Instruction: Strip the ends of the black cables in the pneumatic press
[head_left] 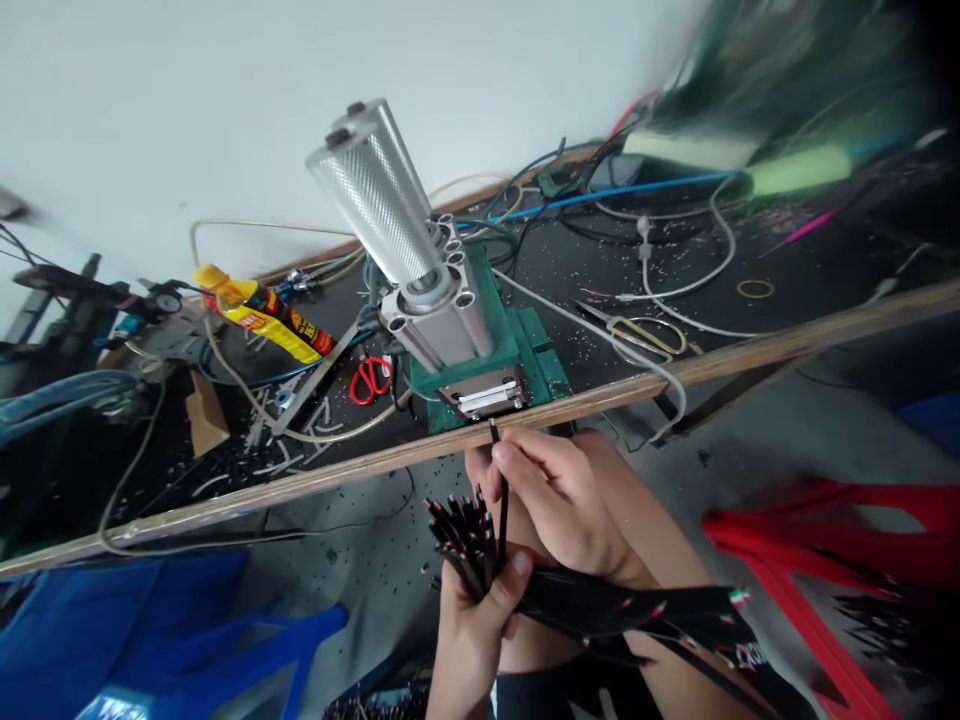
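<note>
My left hand (480, 620) is wrapped round a bundle of black cables (465, 540), whose cut ends show small red, green and white wires. My right hand (555, 490) pinches one black cable (503, 510) near its upper tip, which points up at the table edge. That cable runs down to my left hand. More of the bundle (600, 600) stretches right, beneath my right wrist. Just beyond the tip stands a press with a silver cylinder body (442, 310) on a green base (544, 365), with a white slotted piece (489, 398) at its front.
On the dark table (555, 260) are a yellow bottle (277, 325), red-handled scissors (370, 380), gold-handled scissors (645, 338), hoses and cable scraps. Its wooden edge (375, 462) crosses the view. A blue stool (292, 640) stands at lower left, a red stool (795, 570) at right.
</note>
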